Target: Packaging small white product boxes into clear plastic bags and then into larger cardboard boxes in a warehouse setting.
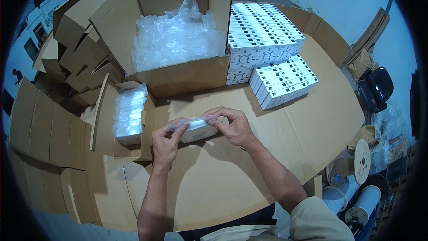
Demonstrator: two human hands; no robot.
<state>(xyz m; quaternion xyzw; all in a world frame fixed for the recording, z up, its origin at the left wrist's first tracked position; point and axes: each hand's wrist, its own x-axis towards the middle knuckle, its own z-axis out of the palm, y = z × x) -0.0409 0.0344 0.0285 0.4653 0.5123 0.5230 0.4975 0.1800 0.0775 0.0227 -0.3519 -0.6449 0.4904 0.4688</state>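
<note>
Between my hands, over the middle of the cardboard-covered table, is a white flat box-like item point(198, 133) with a clear plastic bag point(199, 119) along its top edge. My left hand point(167, 140) pinches the bag at the left end, thumb on the near side. At the right end my right hand point(230, 127) grips the plastic between thumb and fingers. The item's lower edge is close to the table; contact is hard to tell. Just left of my left hand, an open cardboard box point(148, 136) holds a row of plastic-wrapped white items point(130, 111).
A large open carton point(187, 76) full of clear plastic bags point(178, 40) stands at the back. Right of it are stacked white patterned boxes point(263, 31) and a lower group point(285, 81). Empty cartons point(82, 40) pile up at far left. Spools point(361, 162) and a black chair point(376, 89) are at right.
</note>
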